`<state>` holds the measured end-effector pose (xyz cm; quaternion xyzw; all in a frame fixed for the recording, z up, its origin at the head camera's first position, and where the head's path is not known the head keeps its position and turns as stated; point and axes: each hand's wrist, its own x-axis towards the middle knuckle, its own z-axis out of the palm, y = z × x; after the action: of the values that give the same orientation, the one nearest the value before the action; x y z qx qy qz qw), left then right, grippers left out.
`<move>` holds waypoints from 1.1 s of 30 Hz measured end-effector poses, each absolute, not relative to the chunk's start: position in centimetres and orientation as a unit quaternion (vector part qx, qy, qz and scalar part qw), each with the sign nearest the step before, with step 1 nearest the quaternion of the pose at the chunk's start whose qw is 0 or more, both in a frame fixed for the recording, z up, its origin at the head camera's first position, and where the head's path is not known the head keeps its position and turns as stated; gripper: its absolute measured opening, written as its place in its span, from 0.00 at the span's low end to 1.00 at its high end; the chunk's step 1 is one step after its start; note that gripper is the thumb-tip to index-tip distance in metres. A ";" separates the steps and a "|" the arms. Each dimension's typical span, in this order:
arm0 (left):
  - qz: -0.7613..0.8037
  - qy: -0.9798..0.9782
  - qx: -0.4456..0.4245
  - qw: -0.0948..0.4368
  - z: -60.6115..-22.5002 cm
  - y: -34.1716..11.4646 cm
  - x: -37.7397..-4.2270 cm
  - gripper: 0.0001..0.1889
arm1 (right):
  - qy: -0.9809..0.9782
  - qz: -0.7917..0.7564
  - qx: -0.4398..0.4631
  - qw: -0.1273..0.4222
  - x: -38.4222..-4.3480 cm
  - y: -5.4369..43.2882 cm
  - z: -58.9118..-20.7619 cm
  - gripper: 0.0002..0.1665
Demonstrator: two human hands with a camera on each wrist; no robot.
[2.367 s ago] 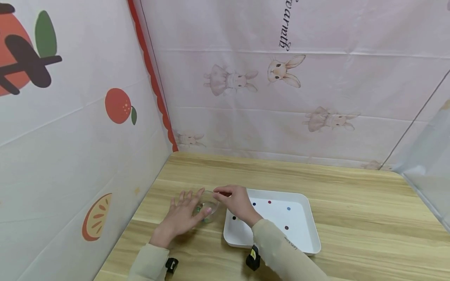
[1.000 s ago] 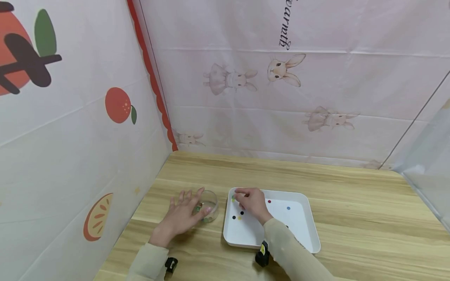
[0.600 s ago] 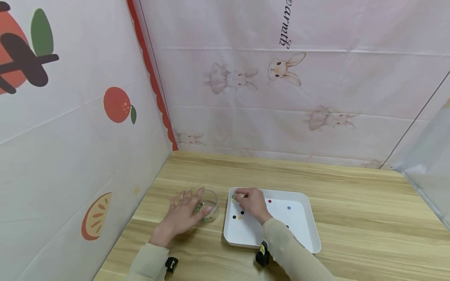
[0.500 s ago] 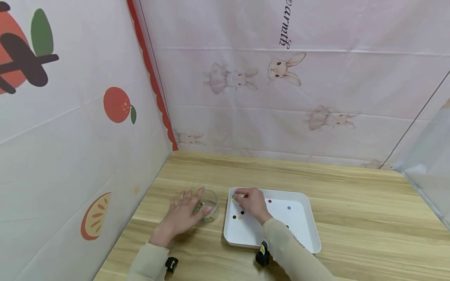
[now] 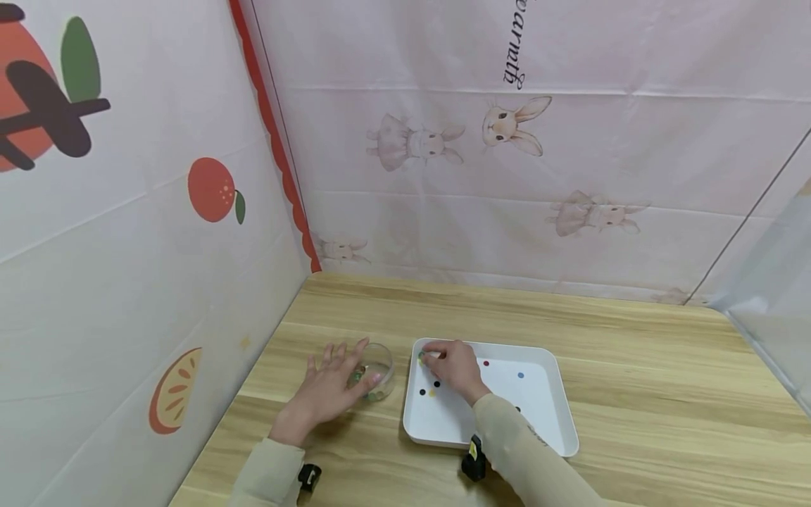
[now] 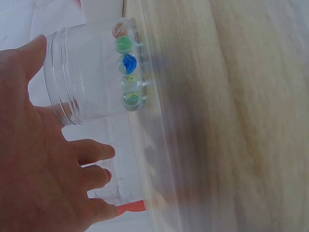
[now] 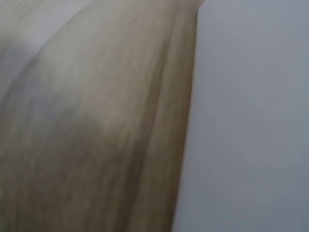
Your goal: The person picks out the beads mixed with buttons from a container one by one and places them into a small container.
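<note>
My left hand (image 5: 326, 391) holds the rim of a clear jar (image 6: 91, 72) between thumb and index finger, the other fingers spread outward. Several glass marbles (image 6: 126, 64), green, blue and brownish, lie on the jar's bottom. To its right is a shallow white tray (image 5: 437, 431) with small coloured dots on its floor. At the tray's back left corner, my right hand (image 5: 457, 367) pinches with thumb and index at a small green round thing (image 5: 421, 355), partly hidden by the fingertips. The right wrist view has mostly the tray's side (image 7: 241, 121).
Inside the tray are two black dots (image 5: 436, 384), a yellow dot (image 5: 432, 393), a red dot (image 5: 486, 363) and a blue dot (image 5: 521, 375). A dark dot shows beside the right sleeve (image 5: 526, 443). Printed cloth walls (image 5: 209, 296) border the wooden table (image 5: 659, 394) at left and back.
My right hand has moved from the jar's mouth to the tray's back left corner, where it has stayed for the last second. The left hand keeps its place at the jar.
</note>
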<state>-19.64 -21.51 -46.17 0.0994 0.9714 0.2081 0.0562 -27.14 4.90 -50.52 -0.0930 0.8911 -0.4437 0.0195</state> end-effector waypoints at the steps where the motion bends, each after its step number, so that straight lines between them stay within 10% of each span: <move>1: 0.207 0.972 0.099 0.057 -46.2 -21.5 -19.6 0.43 | 0.893 -0.441 -0.091 0.019 -27.1 4.9 -50.5 0.11; 33: 0.207 0.972 0.092 0.064 -46.0 -21.4 -19.4 0.44 | 0.868 -0.493 -0.062 0.009 -26.7 5.2 -49.9 0.10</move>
<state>-19.45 -21.44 -45.98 0.0917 0.9719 0.2069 0.0640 -26.67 5.19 -49.86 -0.0616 0.8679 -0.4929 0.0091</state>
